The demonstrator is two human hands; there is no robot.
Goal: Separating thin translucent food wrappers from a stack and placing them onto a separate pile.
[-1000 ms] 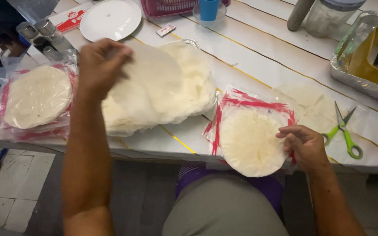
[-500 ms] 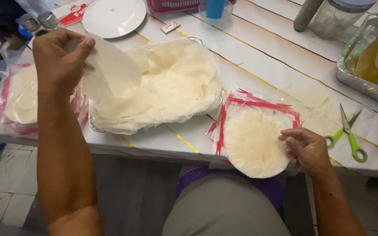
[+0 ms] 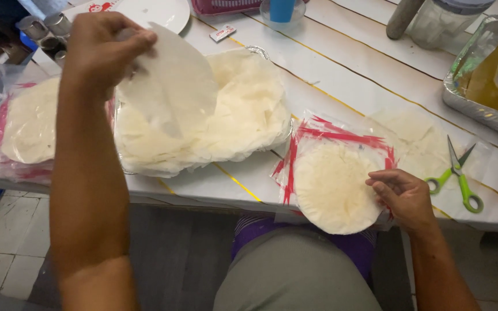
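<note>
My left hand (image 3: 102, 52) is raised over the table and pinches the top edge of one thin round white wrapper sheet (image 3: 171, 86), which hangs down above a foil tray (image 3: 260, 53) heaped with separated sheets (image 3: 243, 115). My right hand (image 3: 403, 194) rests with fingers bent on the right edge of a round stack of wrappers (image 3: 329, 187), which lies on its opened clear bag with red stripes (image 3: 341, 135) at the table's near edge.
Another bagged wrapper stack (image 3: 27, 124) lies at the left. Green-handled scissors (image 3: 459, 173) sit right of my right hand. A white plate (image 3: 159, 11), a blue cup (image 3: 282, 8), a jar (image 3: 445, 23) and a foil pan (image 3: 479, 75) stand farther back.
My left hand has peeled one sheet off the heap in the tray and lifted it up and toward me. My right hand has stayed on the stack.
</note>
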